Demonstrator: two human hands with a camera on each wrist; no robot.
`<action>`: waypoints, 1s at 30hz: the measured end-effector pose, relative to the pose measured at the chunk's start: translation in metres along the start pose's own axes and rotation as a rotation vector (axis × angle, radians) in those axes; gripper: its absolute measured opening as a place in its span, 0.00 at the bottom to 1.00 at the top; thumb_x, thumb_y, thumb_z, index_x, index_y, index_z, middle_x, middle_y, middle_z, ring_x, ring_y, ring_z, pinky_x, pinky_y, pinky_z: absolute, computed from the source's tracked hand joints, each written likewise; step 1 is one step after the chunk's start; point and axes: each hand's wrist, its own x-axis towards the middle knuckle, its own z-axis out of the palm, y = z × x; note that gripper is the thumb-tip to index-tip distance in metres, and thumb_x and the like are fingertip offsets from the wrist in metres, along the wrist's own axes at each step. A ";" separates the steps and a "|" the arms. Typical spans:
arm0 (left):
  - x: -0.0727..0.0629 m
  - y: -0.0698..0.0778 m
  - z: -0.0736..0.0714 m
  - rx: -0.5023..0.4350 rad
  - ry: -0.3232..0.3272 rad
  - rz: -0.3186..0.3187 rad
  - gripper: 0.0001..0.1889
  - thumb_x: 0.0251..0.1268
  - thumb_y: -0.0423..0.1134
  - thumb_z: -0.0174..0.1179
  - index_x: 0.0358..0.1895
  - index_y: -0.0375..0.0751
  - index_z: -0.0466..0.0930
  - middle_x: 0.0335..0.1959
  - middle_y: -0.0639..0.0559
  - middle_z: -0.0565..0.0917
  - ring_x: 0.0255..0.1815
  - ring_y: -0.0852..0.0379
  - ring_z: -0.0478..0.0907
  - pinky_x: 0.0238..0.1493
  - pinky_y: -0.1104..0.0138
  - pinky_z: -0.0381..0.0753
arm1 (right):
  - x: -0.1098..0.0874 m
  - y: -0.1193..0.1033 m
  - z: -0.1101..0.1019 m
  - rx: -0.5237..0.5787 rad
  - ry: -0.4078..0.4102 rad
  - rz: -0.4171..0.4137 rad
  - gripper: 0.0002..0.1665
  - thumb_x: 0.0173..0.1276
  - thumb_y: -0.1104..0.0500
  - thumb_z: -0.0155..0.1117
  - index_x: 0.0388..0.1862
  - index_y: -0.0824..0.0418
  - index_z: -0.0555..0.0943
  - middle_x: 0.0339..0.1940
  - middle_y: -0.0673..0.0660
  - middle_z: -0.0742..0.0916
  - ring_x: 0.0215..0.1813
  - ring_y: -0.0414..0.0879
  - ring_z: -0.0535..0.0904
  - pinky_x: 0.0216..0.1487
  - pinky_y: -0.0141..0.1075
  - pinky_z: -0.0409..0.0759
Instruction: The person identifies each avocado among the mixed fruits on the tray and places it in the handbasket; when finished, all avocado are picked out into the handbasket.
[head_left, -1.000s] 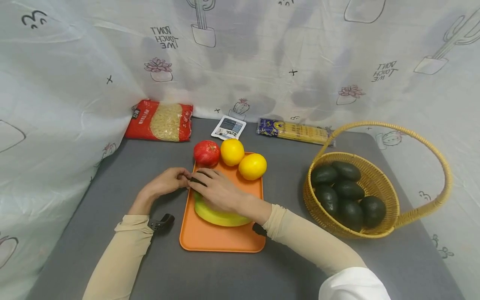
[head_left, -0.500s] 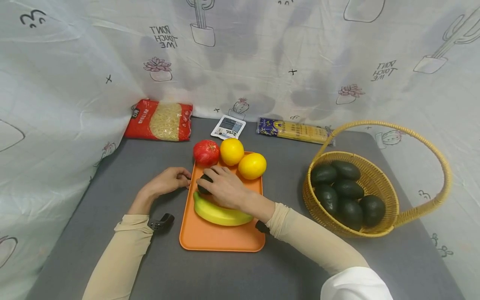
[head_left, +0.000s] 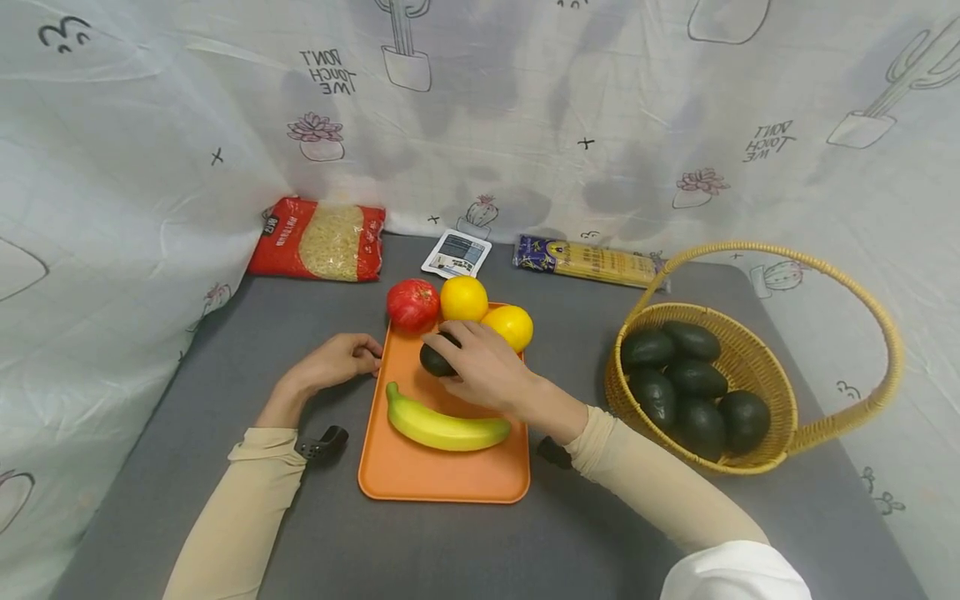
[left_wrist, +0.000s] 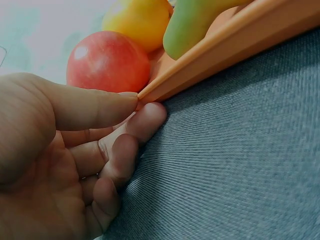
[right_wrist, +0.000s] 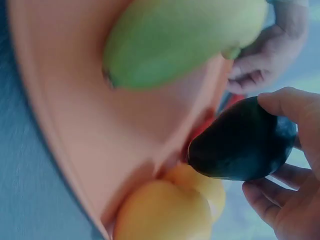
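Observation:
My right hand (head_left: 483,367) grips a dark green avocado (right_wrist: 242,140) over the orange tray (head_left: 442,487), thumb on one side and fingers on the other. In the left wrist view, my left hand (left_wrist: 75,145) pinches the rim at the tray's left edge between thumb and index finger, the other fingers curled loosely. A yellow banana (head_left: 446,427) with a greenish end lies across the middle of the tray. At the tray's far end sit a red pomegranate-like fruit (head_left: 413,306) and two yellow round fruits, one of them (head_left: 464,299) beside the red one, the other partly behind my right hand.
On the right, a wicker basket (head_left: 783,400) with a tall handle holds several avocados (head_left: 697,379). Along the back lie a red bag of pasta (head_left: 322,240), a white packet (head_left: 457,254) and a pack of noodles (head_left: 592,262). A printed curtain (head_left: 525,108) hangs behind the table.
My right hand has carried the avocado from the tray's left edge rightward and slightly back, uncovering the banana. My left hand has stayed at the tray's edge.

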 end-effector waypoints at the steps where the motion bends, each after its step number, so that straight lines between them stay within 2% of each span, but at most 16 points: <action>1: 0.000 0.000 0.000 -0.001 0.001 -0.001 0.14 0.66 0.32 0.56 0.50 0.26 0.76 0.35 0.40 0.85 0.36 0.56 0.81 0.43 0.67 0.74 | -0.002 0.002 -0.004 0.007 0.011 0.010 0.32 0.59 0.50 0.70 0.63 0.53 0.74 0.56 0.57 0.80 0.55 0.51 0.78 0.59 0.42 0.77; 9: -0.003 0.002 -0.001 -0.001 0.008 -0.007 0.14 0.67 0.33 0.56 0.50 0.26 0.76 0.36 0.39 0.85 0.36 0.55 0.81 0.42 0.67 0.74 | -0.030 0.022 -0.041 -0.016 0.119 0.052 0.31 0.57 0.50 0.70 0.60 0.55 0.76 0.55 0.60 0.81 0.53 0.55 0.79 0.54 0.47 0.79; 15: -0.003 0.004 -0.001 0.000 0.001 -0.015 0.14 0.66 0.32 0.56 0.51 0.26 0.76 0.36 0.40 0.85 0.37 0.56 0.81 0.43 0.66 0.74 | -0.073 0.046 -0.074 -0.040 0.150 0.149 0.35 0.56 0.50 0.72 0.62 0.58 0.75 0.56 0.62 0.81 0.53 0.58 0.79 0.52 0.50 0.79; 18: -0.003 0.003 -0.001 0.000 0.000 -0.017 0.15 0.66 0.33 0.56 0.51 0.26 0.76 0.37 0.40 0.85 0.37 0.55 0.81 0.44 0.66 0.74 | -0.096 0.061 -0.091 -0.058 0.152 0.216 0.37 0.54 0.51 0.74 0.63 0.59 0.75 0.57 0.63 0.80 0.51 0.59 0.80 0.48 0.51 0.80; 23: -0.002 0.001 -0.002 0.008 0.002 -0.016 0.15 0.66 0.34 0.56 0.51 0.27 0.76 0.37 0.40 0.85 0.37 0.55 0.81 0.45 0.66 0.74 | -0.131 0.083 -0.112 -0.079 0.177 0.314 0.37 0.52 0.55 0.74 0.62 0.61 0.75 0.55 0.64 0.79 0.43 0.59 0.81 0.37 0.52 0.80; 27: -0.001 0.001 -0.002 0.016 0.006 -0.019 0.15 0.66 0.34 0.56 0.51 0.27 0.76 0.37 0.40 0.85 0.37 0.54 0.81 0.45 0.66 0.73 | -0.150 0.093 -0.118 -0.082 0.150 0.379 0.36 0.53 0.56 0.73 0.62 0.61 0.74 0.55 0.63 0.79 0.42 0.61 0.82 0.35 0.54 0.78; 30: -0.002 0.001 0.000 0.020 0.008 -0.019 0.15 0.66 0.34 0.56 0.51 0.27 0.76 0.36 0.41 0.85 0.37 0.55 0.80 0.44 0.65 0.73 | -0.157 0.099 -0.117 -0.089 0.096 0.405 0.36 0.54 0.57 0.73 0.62 0.61 0.74 0.55 0.63 0.80 0.47 0.62 0.81 0.39 0.56 0.78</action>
